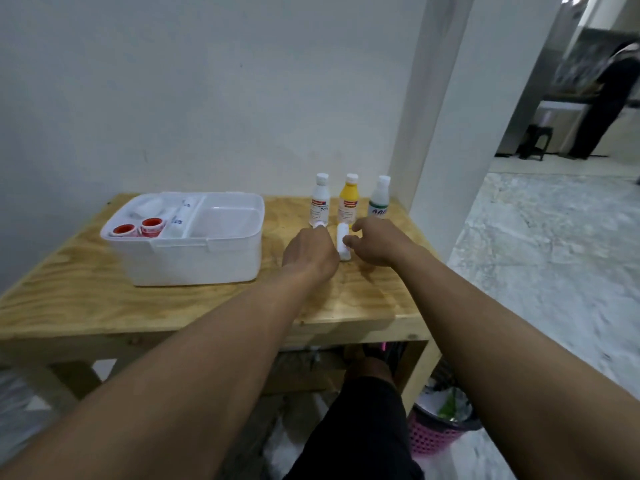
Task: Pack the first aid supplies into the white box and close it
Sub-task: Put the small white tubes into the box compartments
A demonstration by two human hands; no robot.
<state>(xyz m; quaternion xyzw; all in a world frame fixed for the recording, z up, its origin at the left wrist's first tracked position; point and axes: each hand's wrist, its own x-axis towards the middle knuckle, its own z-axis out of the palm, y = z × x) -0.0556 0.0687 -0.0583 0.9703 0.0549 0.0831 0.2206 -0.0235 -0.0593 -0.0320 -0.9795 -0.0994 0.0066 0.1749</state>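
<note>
Head view. White box (194, 261) open on the left part of the wooden table (86, 299), no lid seen. Inside already: two red tape rolls (138, 229) in the near-left part, some white packs behind them, a thin white tube in the middle slot. Big right part of the box looks bare.

Three bottles standing in a row by the wall, well right of the box: white bottle (320, 199), yellow bottle (349, 199), green bottle (379, 197).

White gauze roll (344, 242) lying flat on the table, just in front of the bottles, between both hands. Left hand (310, 252) palm down, fingers curled over something small and white at its tips; gripped or only touched, cannot tell. Right hand (375, 242) with fingers a little apart, thumb touching the side of the roll, not closed around it yet.

Likely step: picking up the roll. Best done by pinching across the middle, not the end, so no unrolling. Lift straight up, clear of the bottles so none tip. Then over the near wall and down into the bare right part.
</note>
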